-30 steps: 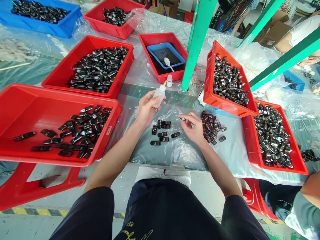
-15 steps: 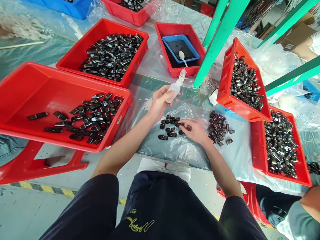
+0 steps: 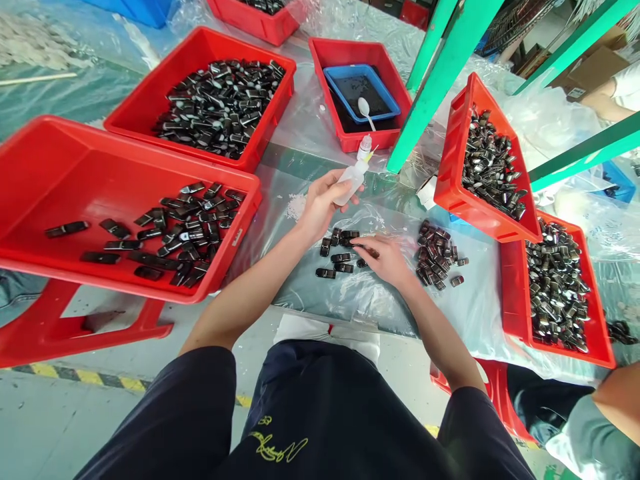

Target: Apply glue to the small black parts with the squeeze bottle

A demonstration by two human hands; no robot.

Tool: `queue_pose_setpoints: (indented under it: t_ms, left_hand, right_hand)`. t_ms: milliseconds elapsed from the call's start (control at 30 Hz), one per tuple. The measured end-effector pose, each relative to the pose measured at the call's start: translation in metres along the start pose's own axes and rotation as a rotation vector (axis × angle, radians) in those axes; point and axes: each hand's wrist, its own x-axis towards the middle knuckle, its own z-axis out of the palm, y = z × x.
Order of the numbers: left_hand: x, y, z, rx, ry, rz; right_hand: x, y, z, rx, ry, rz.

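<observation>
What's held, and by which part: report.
Left hand: translucent white plastic bottle, by its body. Right hand: fingertips at small glossy black pieces; hold unclear.

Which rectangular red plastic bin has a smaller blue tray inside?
The red plastic bin beyond the translucent plastic bottle in the left hand. Its rectangular blue tray sets it apart; the red bins around it hold glossy dark pieces.

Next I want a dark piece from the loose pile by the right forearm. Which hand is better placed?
Likely the right hand: it is nearer the loose pile. The left hand is farther off and wrapped around a squeeze bottle. Whether the right hand holds anything is hard to tell.
</observation>
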Motion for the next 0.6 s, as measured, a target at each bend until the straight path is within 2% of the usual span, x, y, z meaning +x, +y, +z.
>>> queue_pose_setpoints:
  t_ms: [167, 267, 333, 400, 533, 600]
  left_hand:
    - [-0.003, -0.002, 0.000, -0.003, -0.027, 0.004]
    - [-0.003, -0.002, 0.000, -0.001, -0.015, -0.002]
    - [-0.001, -0.002, 0.000, -0.006, -0.003, -0.018]
    - [0.000, -0.002, 0.000, -0.018, -0.002, -0.035]
    - [0.000, -0.002, 0.001, -0.062, -0.021, -0.061]
    - [-0.001, -0.003, 0.001, -0.083, -0.023, -0.065]
  right_hand:
    - [0.004, -0.004, 0.013, -0.172, 0.004, -0.034]
    - [0.007, -0.007, 0.007, -0.232, 0.032, -0.007]
    - [0.007, -0.008, -0.010, -0.271, 0.055, 0.037]
    - [0.002, -0.008, -0.038, -0.345, 0.055, 0.110]
    - [-0.017, 0.003, -0.098, -0.649, -0.057, 0.240]
    - [-0.027, 0.013, -0.118, -0.769, -0.153, 0.254]
